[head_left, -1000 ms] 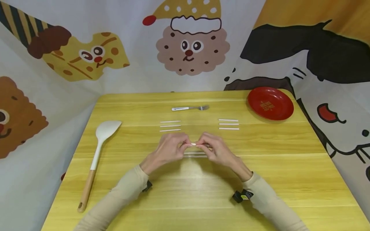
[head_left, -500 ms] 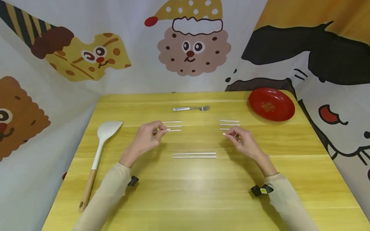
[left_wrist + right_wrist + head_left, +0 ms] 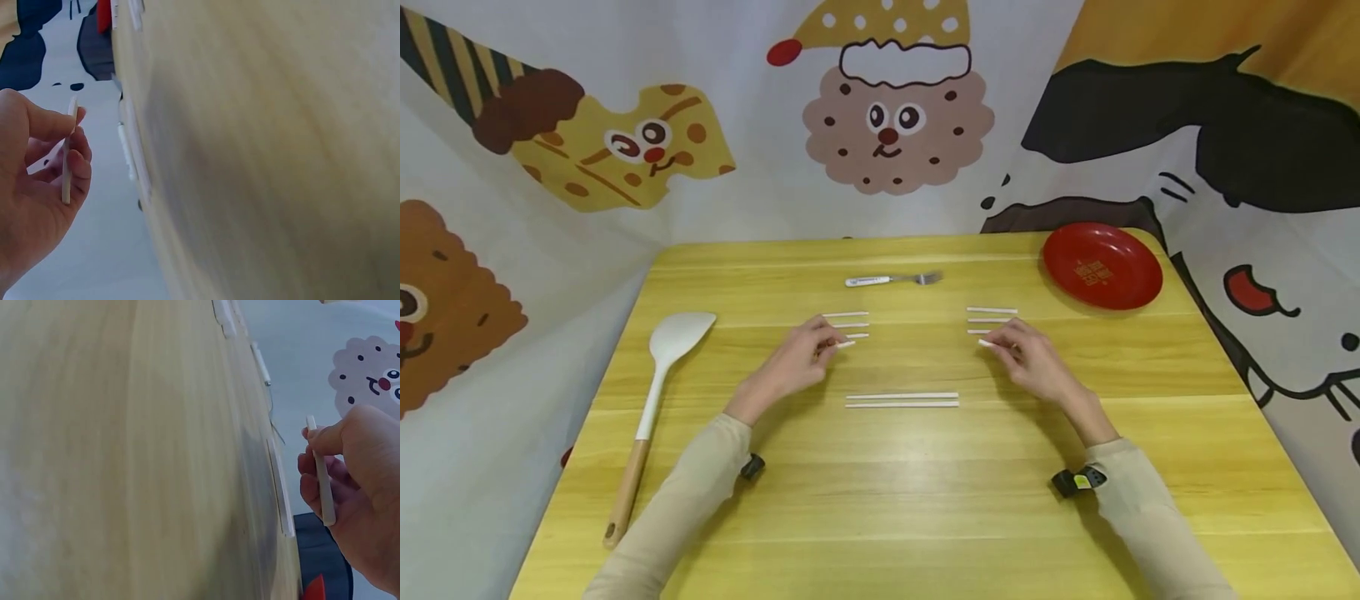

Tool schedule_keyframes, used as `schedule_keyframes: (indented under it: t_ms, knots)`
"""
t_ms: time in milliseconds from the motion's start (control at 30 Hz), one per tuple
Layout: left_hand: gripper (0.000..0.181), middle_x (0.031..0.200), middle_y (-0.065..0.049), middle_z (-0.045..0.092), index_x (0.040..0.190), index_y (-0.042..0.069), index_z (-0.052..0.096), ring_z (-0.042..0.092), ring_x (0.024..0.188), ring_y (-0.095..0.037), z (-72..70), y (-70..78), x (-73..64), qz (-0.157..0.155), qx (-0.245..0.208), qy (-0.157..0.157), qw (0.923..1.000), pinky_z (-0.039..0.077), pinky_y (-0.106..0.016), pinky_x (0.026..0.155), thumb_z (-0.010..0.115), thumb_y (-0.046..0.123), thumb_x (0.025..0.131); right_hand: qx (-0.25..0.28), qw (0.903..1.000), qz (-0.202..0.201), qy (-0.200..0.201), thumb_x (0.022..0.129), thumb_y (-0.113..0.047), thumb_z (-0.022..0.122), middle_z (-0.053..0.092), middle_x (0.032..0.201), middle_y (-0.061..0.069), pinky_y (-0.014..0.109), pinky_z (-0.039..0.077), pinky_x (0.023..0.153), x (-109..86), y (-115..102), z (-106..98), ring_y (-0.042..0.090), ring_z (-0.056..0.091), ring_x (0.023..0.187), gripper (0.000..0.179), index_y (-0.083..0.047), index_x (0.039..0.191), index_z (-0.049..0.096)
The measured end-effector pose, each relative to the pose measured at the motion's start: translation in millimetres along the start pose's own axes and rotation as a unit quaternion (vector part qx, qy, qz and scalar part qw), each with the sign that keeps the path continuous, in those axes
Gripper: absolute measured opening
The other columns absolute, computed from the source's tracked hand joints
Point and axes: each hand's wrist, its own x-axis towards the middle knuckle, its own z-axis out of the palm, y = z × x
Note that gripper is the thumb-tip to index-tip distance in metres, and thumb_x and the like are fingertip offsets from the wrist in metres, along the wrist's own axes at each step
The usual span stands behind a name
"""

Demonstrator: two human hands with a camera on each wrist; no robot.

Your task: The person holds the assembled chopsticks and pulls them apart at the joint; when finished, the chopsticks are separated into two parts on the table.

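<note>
My left hand [image 3: 793, 358] pinches a short white stick [image 3: 66, 169] between thumb and fingers, held above the table. Its free end pokes out just in front of a row of three short white sticks [image 3: 854, 325]. On the other side, my right hand [image 3: 1036, 360] grips a similar short stick [image 3: 324, 487], its tip pointing toward the middle. That hand partly covers a second row of three short sticks [image 3: 991, 310]. Two longer white sticks [image 3: 902, 405] lie side by side between the hands and nearer to me.
At the back lies a fork [image 3: 891, 281] with a white handle. A red plate [image 3: 1138, 271] occupies the back right corner. Along the left side rests a white spatula [image 3: 658, 350] with a wooden handle. A patterned cloth [image 3: 760, 167] hangs behind the wooden table [image 3: 917, 508].
One second ago both hands met at the middle on one white stick. They have since parted to left and right, each with a short piece; the left then shifted slightly inward.
</note>
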Motion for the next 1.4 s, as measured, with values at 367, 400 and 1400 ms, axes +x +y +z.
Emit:
schedule_keyframes:
  t_ms: [367,400,1400]
  knots:
    - [0.017,0.095,-0.006,0.062,0.112,0.001,0.072,0.061,0.084,-0.016,10.5,-8.4,9.4,0.007,0.004,0.007,0.9999,0.057,-0.03,0.076,0.063,0.002,0.097,-0.024,0.9993,0.016,-0.022,0.088,0.0,0.076,0.071,0.095,0.008,0.041,0.061,0.075,9.6,14,6,0.022,0.068,0.086,0.012,-0.004,0.1,0.076]
    - [0.016,0.095,-0.006,0.063,0.11,0.002,0.073,0.061,0.084,-0.017,11.4,-9.1,10.1,0.002,0.002,0.005,1.0,0.057,-0.03,0.076,0.064,0.001,0.097,-0.027,0.9992,0.016,-0.023,0.088,-0.001,0.076,0.071,0.095,0.008,0.041,0.06,0.075,10.7,15,7,0.022,0.068,0.086,0.013,-0.005,0.1,0.077]
    - [0.009,0.093,-0.004,0.065,0.101,0.007,0.074,0.063,0.086,-0.018,30.4,-12.0,22.4,-0.042,0.028,-0.001,0.9987,0.057,-0.032,0.079,0.069,0.004,0.094,-0.045,0.998,0.033,-0.03,0.088,0.0,0.076,0.069,0.095,0.008,0.039,0.061,0.075,12.6,16,15,0.022,0.069,0.085,0.012,-0.006,0.098,0.078]
